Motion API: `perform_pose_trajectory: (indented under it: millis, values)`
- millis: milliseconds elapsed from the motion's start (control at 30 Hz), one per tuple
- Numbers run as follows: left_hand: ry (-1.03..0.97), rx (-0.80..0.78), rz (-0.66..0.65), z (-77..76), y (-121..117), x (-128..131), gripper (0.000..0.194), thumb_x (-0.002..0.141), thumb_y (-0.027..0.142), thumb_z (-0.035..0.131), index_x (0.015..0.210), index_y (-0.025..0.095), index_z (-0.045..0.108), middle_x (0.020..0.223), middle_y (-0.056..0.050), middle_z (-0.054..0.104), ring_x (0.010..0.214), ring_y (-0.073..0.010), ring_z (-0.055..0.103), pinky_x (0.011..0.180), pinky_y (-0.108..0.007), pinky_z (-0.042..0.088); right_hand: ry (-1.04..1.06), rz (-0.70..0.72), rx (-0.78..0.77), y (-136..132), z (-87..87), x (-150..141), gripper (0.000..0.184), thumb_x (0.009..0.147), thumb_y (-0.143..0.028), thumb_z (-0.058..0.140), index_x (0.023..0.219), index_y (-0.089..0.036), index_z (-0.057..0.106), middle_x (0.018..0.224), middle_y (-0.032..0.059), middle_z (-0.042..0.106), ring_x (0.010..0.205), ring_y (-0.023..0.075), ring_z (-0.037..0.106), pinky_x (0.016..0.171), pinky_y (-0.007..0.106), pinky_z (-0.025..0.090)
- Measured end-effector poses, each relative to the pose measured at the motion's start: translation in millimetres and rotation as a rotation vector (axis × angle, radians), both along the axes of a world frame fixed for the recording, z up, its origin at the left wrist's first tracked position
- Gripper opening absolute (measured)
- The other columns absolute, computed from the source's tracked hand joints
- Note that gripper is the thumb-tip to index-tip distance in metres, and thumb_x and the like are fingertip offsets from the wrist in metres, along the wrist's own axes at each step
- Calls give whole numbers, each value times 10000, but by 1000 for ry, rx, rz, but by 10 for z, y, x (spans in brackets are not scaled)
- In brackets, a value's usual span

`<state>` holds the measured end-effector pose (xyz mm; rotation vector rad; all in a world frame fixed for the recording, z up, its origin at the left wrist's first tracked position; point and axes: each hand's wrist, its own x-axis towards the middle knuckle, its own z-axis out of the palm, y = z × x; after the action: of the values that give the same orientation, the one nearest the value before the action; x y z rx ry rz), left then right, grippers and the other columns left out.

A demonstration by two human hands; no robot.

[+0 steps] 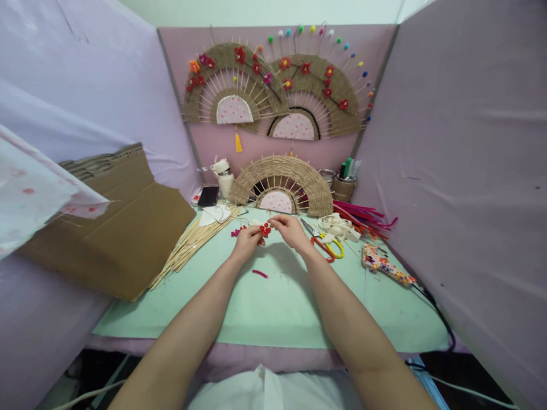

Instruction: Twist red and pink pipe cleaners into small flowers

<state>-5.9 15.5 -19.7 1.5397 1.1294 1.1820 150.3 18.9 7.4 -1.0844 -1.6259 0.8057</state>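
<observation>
My left hand (248, 241) is closed on a small red pipe-cleaner flower (265, 229) with a pale centre, held just above the table. At the flower's upper right edge, the fingertips of my right hand (289, 229) are pinched together; whatever is between them is too small to make out. Close to my left fingers lies a magenta pipe-cleaner piece (237, 232), partly hidden. A short dark red pipe-cleaner piece (260, 274) rests on the table between my forearms. Behind my hands stands a woven half-round fan (294, 165) with thin sticks and a dotted panel.
Scissors (329, 247) and a patterned glue gun (387, 265) lie at right, below bundled pipe cleaners (363, 216). Thin sticks (192, 247) and a cardboard sheet (115, 228) are at left. A phone (208, 196), bottle (224, 179) and pen holder (344, 187) stand behind.
</observation>
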Motion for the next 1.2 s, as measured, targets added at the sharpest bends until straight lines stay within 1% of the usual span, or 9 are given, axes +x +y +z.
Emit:
perform_pose_trajectory:
  millis: [200, 300, 433, 533, 667, 767, 867, 1033, 1200]
  values:
    - [109, -17, -68, 9, -31, -5, 200, 712, 312, 545, 626, 144, 611, 469, 16, 538, 467, -101, 494, 501, -223, 367, -147, 8, -4, -34, 3, 10, 143, 715, -220, 567, 777, -171, 686, 714, 15, 683, 659, 126, 593, 647, 233, 446]
    - [102, -35, -97, 15, -45, 3, 204, 709, 324, 552, 629, 144, 604, 481, 19, 535, 466, -98, 483, 500, -225, 358, -200, -20, 11, -71, 33, -4, 144, 709, -188, 552, 749, -174, 690, 673, 7, 677, 629, 118, 584, 623, 220, 433]
    - [60, -80, -133, 15, -49, -19, 236, 713, 364, 562, 640, 142, 595, 488, 18, 530, 465, -92, 468, 498, -221, 339, -251, -50, 45, -112, 80, -19, 162, 698, -143, 539, 728, -179, 694, 641, -3, 669, 622, 112, 578, 639, 217, 427]
    - [52, -123, -208, 42, -55, -75, 248, 710, 383, 573, 665, 141, 605, 523, 8, 545, 482, -93, 473, 497, -218, 331, -211, 29, 32, -113, 106, 9, 162, 734, -173, 543, 775, -178, 700, 699, 6, 683, 661, 119, 593, 663, 227, 441]
    - [162, -144, -325, 121, -90, -149, 238, 699, 371, 597, 628, 144, 615, 461, 14, 495, 435, -88, 419, 462, -220, 292, -205, 129, 48, -101, 125, 71, 192, 758, -177, 562, 883, -205, 704, 839, 17, 702, 745, 138, 610, 715, 254, 453]
    - [212, -147, -372, 175, -126, -165, 217, 689, 347, 609, 616, 144, 632, 460, 8, 495, 413, -84, 390, 436, -225, 273, -282, 208, 114, -102, 122, 79, 175, 744, -139, 575, 820, -207, 718, 829, 25, 696, 761, 144, 607, 716, 254, 446]
    - [237, -156, -391, 200, -147, -168, 211, 672, 332, 621, 585, 141, 641, 453, 1, 497, 404, -87, 376, 421, -230, 275, -355, 302, 137, -109, 110, 66, 169, 734, -116, 574, 761, -198, 719, 757, 16, 682, 696, 128, 594, 671, 231, 430]
    - [277, -127, -437, 182, -128, -207, 213, 680, 334, 619, 629, 135, 677, 481, -7, 524, 423, -92, 403, 424, -220, 282, -450, 310, 136, -127, 126, 78, 199, 731, -91, 541, 749, -192, 712, 720, 6, 677, 657, 114, 578, 634, 211, 401]
    - [280, -148, -468, 217, -134, -235, 233, 703, 353, 606, 652, 137, 676, 493, -13, 515, 428, -86, 371, 432, -227, 265, -459, 319, 121, -151, 146, 82, 187, 725, -84, 530, 750, -170, 695, 693, 1, 671, 621, 97, 562, 608, 199, 388]
